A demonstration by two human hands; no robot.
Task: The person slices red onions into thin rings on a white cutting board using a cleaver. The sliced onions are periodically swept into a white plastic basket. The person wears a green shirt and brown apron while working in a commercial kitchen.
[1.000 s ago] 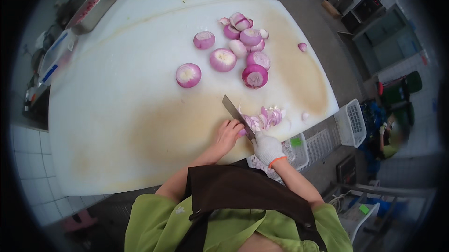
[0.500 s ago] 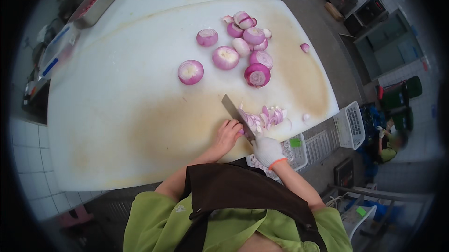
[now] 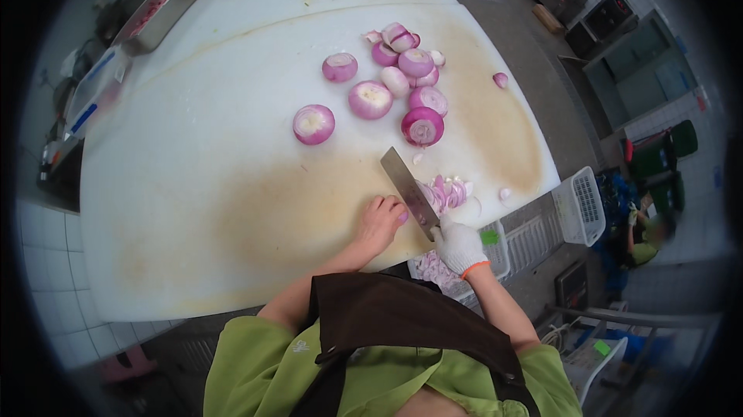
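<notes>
My right hand (image 3: 460,247), in a white glove with an orange cuff, grips a cleaver (image 3: 411,194) with a broad rectangular blade. The blade slants away from me and rests against a heap of sliced red onion (image 3: 446,193). Bare, my left hand (image 3: 379,221) curls its fingers around a piece of red onion (image 3: 403,217), mostly hidden beneath them. A gap of board lies between that piece and the blade. Farther off sit several peeled red onions with trimmed ends, among them one (image 3: 313,124) at the left and a darker one (image 3: 422,127) nearest the cleaver.
The white cutting board (image 3: 178,185) has brown stains. Below its near edge a white basket (image 3: 495,251) holds sliced onion. Another white basket (image 3: 582,206) stands off the right corner. A metal tray (image 3: 161,11) of reddish food lies far left. Another person (image 3: 644,240) is at far right.
The cleaver has shifted right, away from the onion piece, pushing slices toward the heap. A small onion bit now lies beyond the heap. My left hand stays nearly in place.
</notes>
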